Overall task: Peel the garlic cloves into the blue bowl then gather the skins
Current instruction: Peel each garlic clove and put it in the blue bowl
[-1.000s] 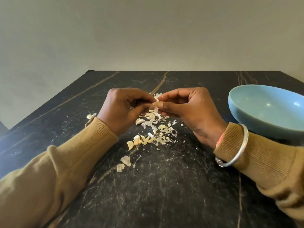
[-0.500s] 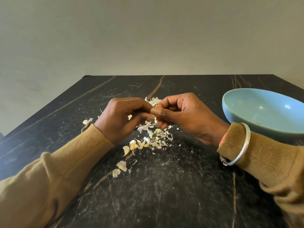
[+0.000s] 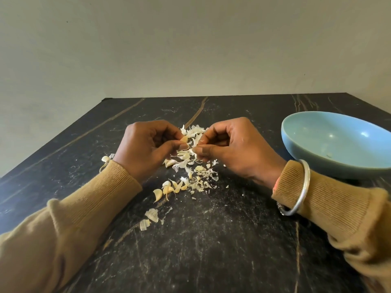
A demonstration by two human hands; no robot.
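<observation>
My left hand (image 3: 146, 148) pinches a small pale garlic clove (image 3: 184, 138) between thumb and fingers above the table's middle. Just to its right, my right hand (image 3: 230, 146) pinches a thin strip of white skin (image 3: 193, 150) between thumb and forefinger. Under and behind both hands lies a pile of white garlic skins (image 3: 193, 132) mixed with several unpeeled cloves (image 3: 169, 189). The blue bowl (image 3: 306, 132) stands at the right, tilted toward me, with only a few tiny specks showing inside.
The black marbled table (image 3: 211, 240) ends at a plain wall behind. A lone clove (image 3: 105, 159) lies left of my left wrist. Two skin flakes (image 3: 152, 214) lie nearer me. A metal bangle (image 3: 300, 187) rings my right wrist.
My hands have drawn slightly apart, and a strip of skin has come away in my right fingers. The clove stays in my left hand.
</observation>
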